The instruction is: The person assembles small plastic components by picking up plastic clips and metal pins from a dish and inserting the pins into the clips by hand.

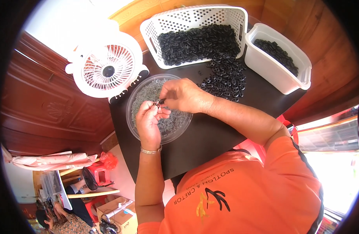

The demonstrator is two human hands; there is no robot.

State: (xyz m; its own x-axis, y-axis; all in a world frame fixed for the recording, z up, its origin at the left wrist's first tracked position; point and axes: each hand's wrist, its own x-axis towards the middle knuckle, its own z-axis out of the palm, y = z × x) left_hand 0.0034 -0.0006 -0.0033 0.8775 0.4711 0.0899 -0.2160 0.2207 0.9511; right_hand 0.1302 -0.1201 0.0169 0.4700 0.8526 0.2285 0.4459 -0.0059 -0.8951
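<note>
Small black piece (161, 101) pinched between fingertips above a round tub

The small black piece is held at the centre of the frame, slightly left of the middle, over the round clear tub (130, 121). It is clamped between the thumb and fingers of the right hand (185, 95), which is brought in from the right with the wrist bent. Just beside it, a tiny dark part (156, 105) is pinched at the fingertips of the left hand (149, 121), which is raised from below. Whether the two parts are joined cannot be told, since the fingers are held close together around them. A bracelet (151, 150) is worn on the left wrist.

Beneath the hands, the tub is filled with small greyish pieces (172, 124). The tub is set on a dark table (210, 136). To its upper right, a loose heap of black oval pieces (228, 80) is spread on the tabletop, spilling from a white perforated basket (148, 23) at the top of the frame. More black pieces are contained in a white bin (265, 74) at the upper right. At the upper left, a white fan (108, 71) is placed near the tub. An orange shirt (249, 191) is seen at lower right, and another person (66, 225) is partly shown at the lower left, near a cardboard box (127, 224)
</note>
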